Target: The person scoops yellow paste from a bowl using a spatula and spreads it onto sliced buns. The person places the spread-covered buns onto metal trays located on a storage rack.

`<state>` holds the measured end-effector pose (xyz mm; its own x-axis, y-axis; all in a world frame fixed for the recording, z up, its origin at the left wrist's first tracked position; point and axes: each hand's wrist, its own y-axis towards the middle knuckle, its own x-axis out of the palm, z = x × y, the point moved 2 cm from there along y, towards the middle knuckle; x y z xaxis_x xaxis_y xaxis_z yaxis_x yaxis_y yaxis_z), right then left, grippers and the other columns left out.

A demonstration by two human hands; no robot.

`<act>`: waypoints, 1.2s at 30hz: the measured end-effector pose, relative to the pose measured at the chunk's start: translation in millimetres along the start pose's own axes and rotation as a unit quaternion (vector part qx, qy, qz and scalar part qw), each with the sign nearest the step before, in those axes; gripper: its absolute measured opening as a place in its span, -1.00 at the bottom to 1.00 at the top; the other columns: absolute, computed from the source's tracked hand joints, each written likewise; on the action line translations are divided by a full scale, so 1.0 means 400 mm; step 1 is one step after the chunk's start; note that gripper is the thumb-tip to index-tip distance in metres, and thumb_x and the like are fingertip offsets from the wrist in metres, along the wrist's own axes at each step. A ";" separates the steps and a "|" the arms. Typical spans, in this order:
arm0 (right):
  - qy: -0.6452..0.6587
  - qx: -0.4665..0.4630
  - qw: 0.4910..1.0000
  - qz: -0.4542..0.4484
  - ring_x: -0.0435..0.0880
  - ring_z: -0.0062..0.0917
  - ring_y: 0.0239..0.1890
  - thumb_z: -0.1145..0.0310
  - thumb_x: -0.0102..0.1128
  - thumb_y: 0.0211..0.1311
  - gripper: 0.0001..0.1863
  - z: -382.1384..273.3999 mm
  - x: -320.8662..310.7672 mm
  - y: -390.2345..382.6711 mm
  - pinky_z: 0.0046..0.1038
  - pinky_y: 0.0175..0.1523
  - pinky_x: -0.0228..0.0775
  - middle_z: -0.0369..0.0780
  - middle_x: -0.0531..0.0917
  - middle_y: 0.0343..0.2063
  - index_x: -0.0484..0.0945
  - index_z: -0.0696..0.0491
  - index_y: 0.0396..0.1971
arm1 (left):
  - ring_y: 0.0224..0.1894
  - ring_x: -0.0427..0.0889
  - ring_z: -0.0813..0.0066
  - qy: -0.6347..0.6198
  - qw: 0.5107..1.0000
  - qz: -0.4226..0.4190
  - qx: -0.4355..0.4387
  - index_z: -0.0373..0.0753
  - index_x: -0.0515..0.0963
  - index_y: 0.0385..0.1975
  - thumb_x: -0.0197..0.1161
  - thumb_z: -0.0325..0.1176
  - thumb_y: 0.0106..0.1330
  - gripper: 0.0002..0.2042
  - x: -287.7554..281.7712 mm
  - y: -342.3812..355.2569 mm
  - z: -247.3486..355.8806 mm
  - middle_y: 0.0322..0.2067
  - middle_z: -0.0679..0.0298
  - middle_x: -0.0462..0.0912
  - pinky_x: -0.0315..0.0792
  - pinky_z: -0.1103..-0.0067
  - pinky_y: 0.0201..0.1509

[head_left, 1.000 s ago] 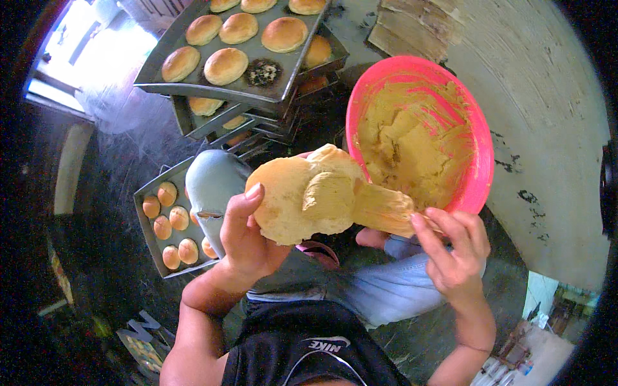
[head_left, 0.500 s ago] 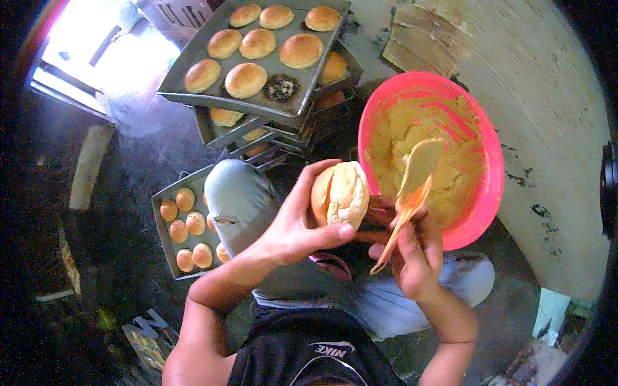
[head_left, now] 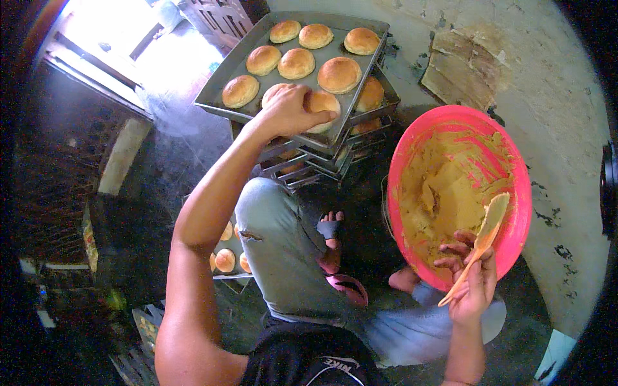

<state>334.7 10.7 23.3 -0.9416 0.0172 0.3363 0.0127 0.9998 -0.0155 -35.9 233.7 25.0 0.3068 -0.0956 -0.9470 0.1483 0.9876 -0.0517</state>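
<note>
My left hand [head_left: 288, 114] reaches over the near edge of the top metal tray [head_left: 226, 82]. Its thumb and fingers curve round a round golden bun [head_left: 323, 108] at that edge, and part of the bun is hidden under them. Beside it, another bun [head_left: 273, 94] is partly covered by the hand. In my right hand [head_left: 473, 283] is an orange-handled spatula [head_left: 481, 244], its blade pointing up and smeared with tan paste. That hand hovers over the near rim of a pink basin [head_left: 523, 212] containing tan paste [head_left: 460, 193].
More trays with buns [head_left: 370, 95] are stacked beneath the top one. Behind my raised knee [head_left: 267, 212], a lower tray holds smaller buns [head_left: 225, 260]. A rough wall [head_left: 553, 83] stands on the right, and bright light comes through an opening [head_left: 161, 61] at the far left.
My left hand has carried the bun from in front of me to the tray, where a dark bare patch showed. My right hand, still holding the spatula, has shifted right and nearer. The view has shifted.
</note>
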 end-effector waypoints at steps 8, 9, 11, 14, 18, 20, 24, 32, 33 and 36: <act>-0.016 -0.010 0.999 0.047 0.61 -0.19 -0.14 0.16 0.05 0.35 -0.54 0.005 -0.060 0.018 -0.23 -0.21 0.60 0.11 0.42 0.03 0.31 0.19 0.06 | -0.09 0.52 0.12 0.040 0.996 0.002 0.081 -0.19 0.55 0.02 0.32 -0.16 0.02 -0.49 -0.047 0.016 -0.172 -0.22 0.06 0.54 0.39 0.32 0.06; -0.015 -0.014 0.999 0.040 0.61 -0.21 -0.15 0.15 0.06 0.34 -0.50 0.014 -0.076 0.018 -0.23 -0.21 0.60 0.11 0.41 0.03 0.29 0.21 0.09 | -0.17 0.52 0.18 0.029 0.991 0.021 0.132 -0.14 0.53 0.03 0.34 -0.15 -0.01 -0.47 -0.042 0.021 -0.182 -0.32 0.10 0.52 0.40 0.35 0.00; -0.019 -0.007 0.999 0.045 0.61 -0.20 -0.15 0.14 0.06 0.34 -0.48 0.002 -0.068 0.017 -0.23 -0.21 0.60 0.12 0.41 0.02 0.28 0.23 0.10 | -0.16 0.54 0.18 0.085 0.992 -0.002 0.091 -0.17 0.52 -0.02 0.36 -0.14 -0.04 -0.48 -0.055 0.017 -0.185 -0.31 0.09 0.54 0.41 0.35 -0.02; -0.001 -0.005 0.999 0.042 0.59 -0.23 -0.14 0.17 0.04 0.35 -0.51 0.002 -0.059 0.011 -0.26 -0.21 0.59 0.10 0.40 0.03 0.30 0.21 0.10 | -0.15 0.57 0.15 0.021 0.999 0.025 -0.003 -0.22 0.51 -0.12 0.37 -0.15 -0.07 -0.51 -0.050 0.025 -0.247 -0.29 0.07 0.57 0.42 0.32 -0.03; 0.001 -0.012 1.000 0.012 0.56 -0.28 -0.10 0.25 -0.02 0.38 -0.58 -0.010 -0.057 0.003 -0.29 -0.20 0.57 0.07 0.38 0.06 0.31 0.18 0.11 | -0.18 0.60 0.05 0.031 0.990 0.130 -0.035 -0.30 0.53 -0.29 0.33 -0.17 -0.06 -0.61 -0.039 0.016 -0.266 -0.31 0.04 0.61 0.44 0.27 -0.06; -0.009 -0.021 0.999 0.032 0.59 -0.28 -0.14 0.18 0.02 0.37 -0.57 -0.019 -0.062 -0.007 -0.29 -0.21 0.59 0.08 0.42 0.03 0.32 0.17 0.08 | -0.27 0.62 0.01 0.100 0.987 0.118 -0.052 -0.32 0.58 -0.43 0.26 -0.12 0.00 -0.66 -0.050 0.043 -0.279 -0.42 -0.03 0.61 0.46 0.26 -0.11; -0.012 -0.017 0.998 0.055 0.59 -0.36 -0.27 0.25 -0.01 0.39 -0.63 -0.027 -0.081 0.008 -0.39 -0.30 0.55 0.01 0.43 0.01 0.34 0.15 0.07 | -0.24 0.65 0.19 0.224 0.968 -0.081 0.083 -0.32 0.61 -0.37 0.09 -0.13 0.23 -0.66 -0.053 0.075 -0.311 -0.35 -0.04 0.63 0.48 0.38 -0.14; -0.526 -0.012 0.851 0.006 0.66 -0.36 -0.34 0.41 0.12 0.28 -0.85 -0.081 -0.122 0.032 -0.35 -0.25 0.51 -0.10 0.62 -0.30 0.53 0.19 -0.27 | -0.06 0.59 0.28 -0.586 0.787 0.103 -0.165 -0.29 0.39 0.10 0.17 -0.11 0.24 -0.50 -0.152 -0.155 -0.215 -0.07 0.16 0.55 0.51 0.38 -0.02; -0.571 -0.030 0.820 -0.020 0.66 -0.32 -0.33 0.43 0.13 0.25 -0.86 -0.071 -0.119 0.038 -0.33 -0.23 0.51 -0.09 0.62 -0.30 0.54 0.20 -0.29 | 0.02 0.58 0.24 -0.615 0.766 0.083 -0.170 -0.32 0.38 0.11 0.16 -0.11 0.25 -0.49 -0.137 -0.192 -0.143 -0.01 0.11 0.54 0.51 0.35 0.08; -0.684 -0.059 0.719 -0.109 0.64 -0.20 -0.27 0.48 0.09 0.16 -0.83 -0.023 -0.123 0.084 -0.26 -0.17 0.52 -0.08 0.62 -0.30 0.58 0.17 -0.26 | 0.10 0.55 0.18 -0.660 0.716 0.110 -0.197 -0.38 0.36 0.11 0.15 -0.16 0.27 -0.50 -0.075 -0.338 -0.033 0.04 0.01 0.51 0.49 0.30 0.17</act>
<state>384.6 43.5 14.8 -0.3736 -0.0847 -0.9237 -0.2324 0.9726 0.0049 -77.4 104.8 56.2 0.9425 0.2900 0.1663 -0.2369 0.9304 -0.2798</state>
